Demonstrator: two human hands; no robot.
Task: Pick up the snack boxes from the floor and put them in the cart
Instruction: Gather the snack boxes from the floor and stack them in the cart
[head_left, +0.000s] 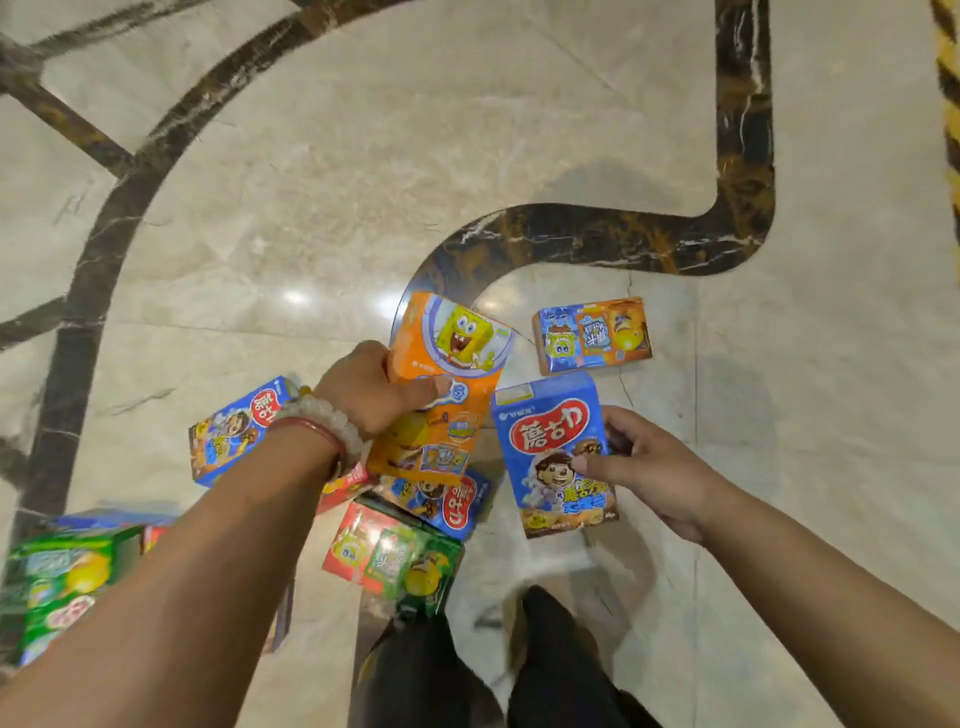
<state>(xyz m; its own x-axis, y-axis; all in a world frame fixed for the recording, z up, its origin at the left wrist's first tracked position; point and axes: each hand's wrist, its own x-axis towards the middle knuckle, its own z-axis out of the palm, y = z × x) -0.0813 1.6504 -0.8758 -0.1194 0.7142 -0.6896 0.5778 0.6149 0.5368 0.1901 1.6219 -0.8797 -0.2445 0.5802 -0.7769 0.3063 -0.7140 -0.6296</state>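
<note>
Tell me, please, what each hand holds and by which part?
Left hand grips the orange box by its left edge; right hand grips the blue box by its right edge.

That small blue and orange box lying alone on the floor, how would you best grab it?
From above, pinching the two long sides of the small box. It lies flat on the marble floor with clear space all round, probably an easy one-hand pinch.
</note>
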